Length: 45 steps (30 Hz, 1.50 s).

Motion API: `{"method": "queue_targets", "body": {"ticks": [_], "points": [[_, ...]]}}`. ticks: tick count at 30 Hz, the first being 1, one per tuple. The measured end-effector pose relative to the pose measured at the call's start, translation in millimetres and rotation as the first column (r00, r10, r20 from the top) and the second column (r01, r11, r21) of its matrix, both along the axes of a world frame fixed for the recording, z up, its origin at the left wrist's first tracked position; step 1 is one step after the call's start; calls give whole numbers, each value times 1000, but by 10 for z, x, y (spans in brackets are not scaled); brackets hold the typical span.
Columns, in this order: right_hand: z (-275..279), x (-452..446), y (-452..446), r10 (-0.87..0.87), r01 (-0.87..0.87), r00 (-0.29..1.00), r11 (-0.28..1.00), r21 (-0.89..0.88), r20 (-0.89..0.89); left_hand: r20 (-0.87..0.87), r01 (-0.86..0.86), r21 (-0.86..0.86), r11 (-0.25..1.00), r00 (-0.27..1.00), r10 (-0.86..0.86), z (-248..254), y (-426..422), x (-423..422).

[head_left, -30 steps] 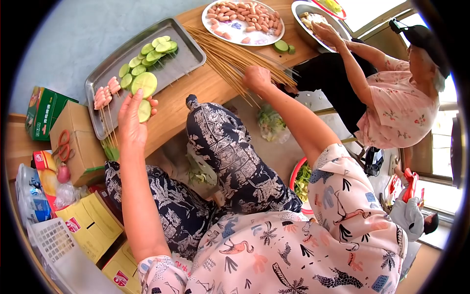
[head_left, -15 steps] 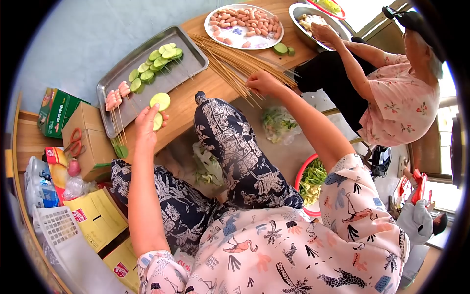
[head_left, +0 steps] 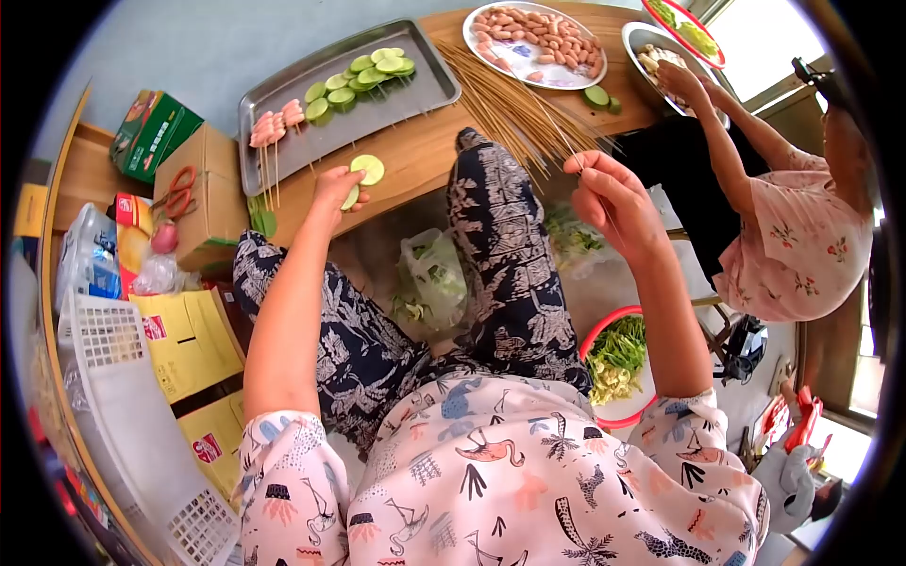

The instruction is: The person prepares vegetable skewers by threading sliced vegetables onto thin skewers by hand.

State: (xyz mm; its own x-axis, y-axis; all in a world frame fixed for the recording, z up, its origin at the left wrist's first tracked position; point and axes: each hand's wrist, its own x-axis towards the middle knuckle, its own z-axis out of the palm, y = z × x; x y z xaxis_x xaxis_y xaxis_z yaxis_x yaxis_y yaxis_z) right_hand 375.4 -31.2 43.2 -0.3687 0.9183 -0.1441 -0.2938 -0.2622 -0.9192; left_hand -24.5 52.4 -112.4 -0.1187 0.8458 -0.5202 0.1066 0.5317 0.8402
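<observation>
My left hand (head_left: 337, 195) is closed on round green vegetable slices (head_left: 368, 170); one faces outward and part of another shows below it. In my right hand (head_left: 615, 203) a thin bamboo skewer (head_left: 555, 124) is pinched, its tip pointing up and away. Many more skewers (head_left: 491, 99) lie in a loose pile on the wooden table (head_left: 412, 156). Beyond my left hand is a metal tray (head_left: 311, 160) with skewered green slices (head_left: 361, 75) and, at its left end, skewered pink sausage pieces (head_left: 274, 127).
A white plate (head_left: 481, 47) of small sausages stands behind the skewers. At right, another person (head_left: 793, 217) has hands over a metal bowl (head_left: 634, 38). A red-rimmed basin (head_left: 651, 401) of greens sits below my right arm. Boxes (head_left: 203, 179) and scissors (head_left: 176, 193) are at left.
My right hand has come back from the skewer pile with one skewer and turned upward. The left hand still holds the slices. The whole view has shifted, moving the table rightward in the picture.
</observation>
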Motion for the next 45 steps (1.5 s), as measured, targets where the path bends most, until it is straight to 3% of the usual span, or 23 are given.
{"method": "queue_targets", "body": {"ticks": [7, 11, 13, 17, 19, 23, 24, 25, 26, 27, 29, 31, 33, 35, 37, 42, 45], "points": [[174, -328, -435, -5, 19, 984, 997, 73, -180, -133, 27, 28, 999, 991, -23, -318, 27, -89], [93, -465, -585, 21, -22, 993, 1000, -9, -116, -206, -23, 18, 1000, 978, 26, -461, 90, -164], [110, -509, -652, 19, -21, 995, 999, -25, -98, -245, -49, 155, 987, 966, 86, -596, 148, -230], [169, -513, -786, 6, -6, 1000, 1000, 13, 6, -411, -11, 238, 971, 905, 111, -518, 189, -267], [175, -502, -873, -27, 31, 999, 996, 79, -46, -619, 2, 300, 954, 762, 193, -400, 139, -199], [241, -554, -1005, -20, 28, 998, 992, 124, -61, -649, 98, 377, 921, 738, 187, 76, -26, -19], [232, -569, -1011, -12, 14, 1000, 989, 148, -19, -315, -38, 417, 908, 931, 183, 193, -79, 47], [234, -590, -1021, -12, 16, 1000, 987, 159, -23, 66, -178, 404, 898, 984, 165, 331, -136, 88], [231, -629, -1037, 2, 2, 1000, 991, 134, -31, 314, -208, 354, 912, 945, 93, 411, -197, 69], [218, -670, -1052, 20, -16, 999, 994, 104, -38, 313, -214, 361, 908, 945, 98, 490, -237, 45], [160, -741, -1069, 29, -27, 1000, 995, 97, -12, 740, -377, 162, 912, 658, 141, 623, -333, -1], [114, -808, -1071, 83, -97, 986, 992, 87, 145, 791, -380, 184, 906, 605, 94, 748, -421, -55], [78, -871, -1062, 107, -121, 981, 990, 78, 164, 940, -351, 199, 915, 332, -77, 890, -477, -73], [56, -947, -1049, 146, -158, 973, 986, 53, 178, 960, -373, 193, 908, 264, -95, 974, -496, -49], [50, -1021, -1057, 134, -142, 974, 990, 26, 184, 961, -356, 276, 893, 91, -261, 1028, -489, -22], [63, -1164, -999, 179, -181, 963, 983, -12, 202, 958, -417, 247, 875, -32, -286, 1097, -454, 113], [84, -1251, -959, 201, -199, 959, 980, -31, 200, 965, -437, 223, 871, -27, -260, 1142, -431, 160]]}}
